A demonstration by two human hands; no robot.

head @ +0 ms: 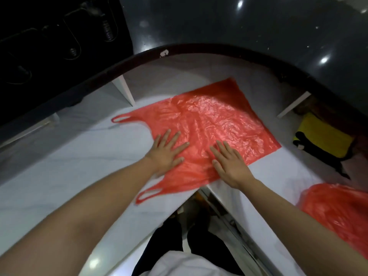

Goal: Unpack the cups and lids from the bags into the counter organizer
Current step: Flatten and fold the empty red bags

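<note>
Flat, both hands (199, 156) press crinkled red bag (215, 116), handles splayed.

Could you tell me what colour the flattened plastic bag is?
Red flattened plastic bag, head view.

Bare forearms, no sleeves visible; white top (179, 263); dark trousers (171, 240).

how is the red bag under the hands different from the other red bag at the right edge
The flat bag lies spread and smoothed on the white counter, both handles showing; the bunched bag bulges, cut off by the frame. The left hand and right hand press the flat bag; nothing touches the bunched bag. Both are thin red plastic.
</note>
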